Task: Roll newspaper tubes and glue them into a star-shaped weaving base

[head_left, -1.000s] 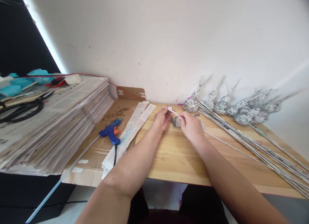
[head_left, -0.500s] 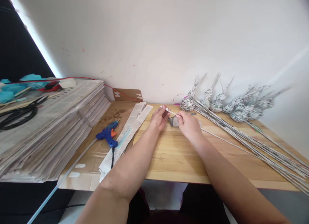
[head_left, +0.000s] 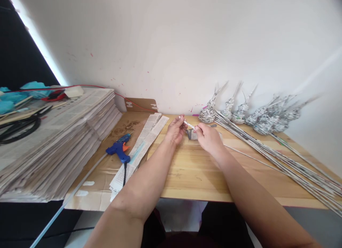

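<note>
Both my hands meet over the far middle of the wooden table (head_left: 203,176). My left hand (head_left: 175,129) pinches one end of a thin rolled newspaper tube (head_left: 190,125), and my right hand (head_left: 210,137) pinches the same tube a little further along. A small grey folded scrap of paper (head_left: 191,134) lies on the table just under and between the two hands. The tube's long tail runs away to the right across the table.
A blue hot glue gun (head_left: 119,150) lies on newspaper strips (head_left: 145,143) to the left. A tall stack of newspapers (head_left: 53,137) fills the left side. Woven newspaper bulbs (head_left: 208,114) with long paper stems (head_left: 280,159) lie along the right, against the white wall.
My hands have stayed together on the tube, with only small finger shifts. The view has tilted slightly, so everything sits a little higher and further left.
</note>
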{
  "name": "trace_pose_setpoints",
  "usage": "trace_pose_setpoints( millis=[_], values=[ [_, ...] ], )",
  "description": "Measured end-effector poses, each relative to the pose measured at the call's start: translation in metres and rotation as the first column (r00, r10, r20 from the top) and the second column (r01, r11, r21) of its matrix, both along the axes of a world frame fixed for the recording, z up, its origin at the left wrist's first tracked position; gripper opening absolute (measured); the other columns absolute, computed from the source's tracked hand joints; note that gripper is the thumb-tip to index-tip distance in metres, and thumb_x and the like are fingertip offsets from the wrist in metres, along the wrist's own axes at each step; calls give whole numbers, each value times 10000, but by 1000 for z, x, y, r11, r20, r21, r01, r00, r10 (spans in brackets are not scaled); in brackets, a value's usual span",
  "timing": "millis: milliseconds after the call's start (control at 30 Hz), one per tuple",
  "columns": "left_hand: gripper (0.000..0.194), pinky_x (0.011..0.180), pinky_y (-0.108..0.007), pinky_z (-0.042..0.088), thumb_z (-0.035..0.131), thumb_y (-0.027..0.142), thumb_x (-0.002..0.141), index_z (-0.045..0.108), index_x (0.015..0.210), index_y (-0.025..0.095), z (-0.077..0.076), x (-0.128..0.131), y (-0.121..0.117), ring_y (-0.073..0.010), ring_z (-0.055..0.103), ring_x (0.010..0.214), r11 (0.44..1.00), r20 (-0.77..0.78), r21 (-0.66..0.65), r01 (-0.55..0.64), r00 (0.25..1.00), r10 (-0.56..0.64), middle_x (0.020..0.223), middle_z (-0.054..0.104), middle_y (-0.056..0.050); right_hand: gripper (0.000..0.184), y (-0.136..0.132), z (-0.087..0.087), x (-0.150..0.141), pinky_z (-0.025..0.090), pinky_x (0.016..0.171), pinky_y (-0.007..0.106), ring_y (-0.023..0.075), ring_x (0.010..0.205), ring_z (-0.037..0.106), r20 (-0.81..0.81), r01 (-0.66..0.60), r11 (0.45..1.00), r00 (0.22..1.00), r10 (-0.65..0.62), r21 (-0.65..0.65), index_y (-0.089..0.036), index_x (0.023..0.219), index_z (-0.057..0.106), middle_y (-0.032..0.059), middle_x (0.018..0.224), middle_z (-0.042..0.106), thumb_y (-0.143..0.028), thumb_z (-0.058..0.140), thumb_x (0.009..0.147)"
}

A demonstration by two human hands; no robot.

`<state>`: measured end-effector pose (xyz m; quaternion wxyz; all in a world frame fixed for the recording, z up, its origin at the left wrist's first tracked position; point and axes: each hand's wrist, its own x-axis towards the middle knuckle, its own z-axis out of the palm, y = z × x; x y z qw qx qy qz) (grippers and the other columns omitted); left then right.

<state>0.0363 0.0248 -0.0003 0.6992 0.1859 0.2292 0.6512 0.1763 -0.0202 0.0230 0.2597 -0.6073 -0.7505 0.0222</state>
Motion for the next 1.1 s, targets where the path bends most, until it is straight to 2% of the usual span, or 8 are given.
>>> trace_pose_setpoints(
  millis=[133, 267, 400, 600, 667, 833, 967, 1100],
  values=[
    [129, 585, -170, 444, 752, 164, 734, 665, 828, 145, 1, 0, 0, -46, 524, 589, 1000, 18, -4, -16, 1000, 17, 693, 588, 19, 274, 1, -1, 1, 301, 616, 269, 181, 733, 593, -42, -50, 999, 998, 49, -15, -203, 843, 623, 43, 806, 696, -300, 389, 947],
    [169, 571, -176, 440, 754, 219, 740, 665, 876, 174, 0, -3, 0, -51, 521, 596, 997, 9, 60, 49, 999, -49, 733, 580, 24, 290, 2, -1, 0, 306, 616, 262, 175, 733, 585, -86, -73, 996, 994, 70, -41, -198, 814, 616, 44, 791, 685, -310, 383, 946],
    [141, 598, -187, 450, 705, 278, 789, 668, 894, 190, 0, -6, -2, -70, 537, 627, 988, 19, 126, 94, 995, -97, 710, 554, 23, 299, 2, -1, -1, 286, 594, 266, 173, 680, 562, -51, -67, 997, 997, 65, -48, -196, 812, 619, 39, 724, 656, -321, 383, 944],
    [396, 647, -233, 480, 518, 519, 876, 671, 1025, 185, 6, -11, -3, -119, 594, 741, 999, 11, 2, 52, 999, -52, 965, 651, -63, 301, -3, 0, -2, 231, 556, 281, 176, 622, 541, 58, -18, 999, 998, 17, 27, -207, 882, 625, 36, 694, 649, -352, 372, 955],
    [432, 633, -227, 481, 532, 549, 857, 673, 1000, 166, 5, -10, -2, -114, 590, 716, 999, -19, -47, 22, 1000, -22, 937, 651, -69, 302, -4, 1, -1, 217, 550, 284, 177, 617, 540, 90, 2, 999, 996, -7, 51, -209, 891, 618, 37, 700, 655, -357, 364, 960],
    [296, 578, -180, 462, 665, 409, 815, 687, 946, 144, 1, -4, 0, -76, 563, 617, 998, -99, -47, 30, 994, -35, 768, 633, -33, 304, -4, 2, -1, 207, 547, 287, 180, 634, 552, 131, 47, 996, 990, -58, 82, -217, 911, 610, 41, 738, 673, -359, 348, 971],
    [114, 541, -156, 446, 680, 242, 817, 678, 851, 132, 0, -2, 0, -45, 538, 563, 999, -104, -31, 17, 994, -20, 767, 655, -26, 346, -3, 0, -1, 210, 547, 296, 188, 641, 566, 168, 22, 999, 985, -29, 48, -209, 918, 618, 51, 734, 674, -380, 324, 983],
    [71, 524, -142, 440, 679, 193, 814, 661, 792, 127, 0, -3, 2, -29, 524, 534, 998, -74, -52, -30, 997, 26, 751, 660, -21, 309, -5, -2, -1, 244, 576, 293, 198, 711, 593, 156, -17, 997, 988, 5, 74, -207, 948, 624, 52, 783, 685, -429, 410, 956]
  ],
)
